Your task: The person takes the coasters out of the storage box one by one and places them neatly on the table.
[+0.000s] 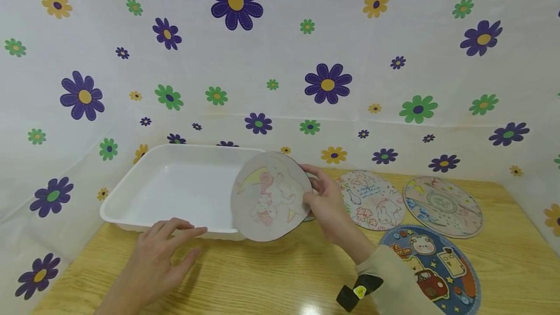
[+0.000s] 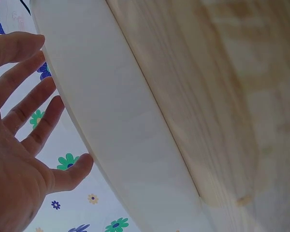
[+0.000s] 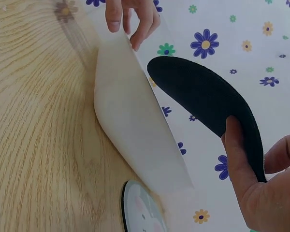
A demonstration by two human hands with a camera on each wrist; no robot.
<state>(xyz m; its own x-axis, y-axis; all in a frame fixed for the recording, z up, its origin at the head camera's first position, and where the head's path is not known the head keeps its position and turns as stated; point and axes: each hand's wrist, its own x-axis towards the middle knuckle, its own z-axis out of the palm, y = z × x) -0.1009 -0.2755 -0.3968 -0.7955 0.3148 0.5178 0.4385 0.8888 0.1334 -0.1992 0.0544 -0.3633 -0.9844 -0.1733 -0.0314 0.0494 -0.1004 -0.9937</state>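
Observation:
My right hand (image 1: pixel 325 203) pinches a round mat (image 1: pixel 267 198) by its right edge. The mat is pale with a faint pink and yellow cartoon drawing, and it is tilted up over the right end of a white tray (image 1: pixel 170 225). Its black back (image 3: pixel 203 92) faces the right wrist camera, thumb on one side and fingers on the other. My left hand (image 1: pixel 159 254) is at the tray's near rim, fingers spread and loosely bent. In the left wrist view the left fingertips (image 2: pixel 87 162) are at the rim; firm contact is hard to tell.
Right of the tray lie a rabbit-print round mat (image 1: pixel 372 203), a floral round mat (image 1: pixel 442 205) and a blue cartoon round mat (image 1: pixel 455 276). Another pale round mat (image 3: pixel 142 208) lies beside the tray, mostly hidden in the head view. A flower-print sheet (image 1: pixel 280 52) hangs behind the wooden table (image 1: pixel 245 276).

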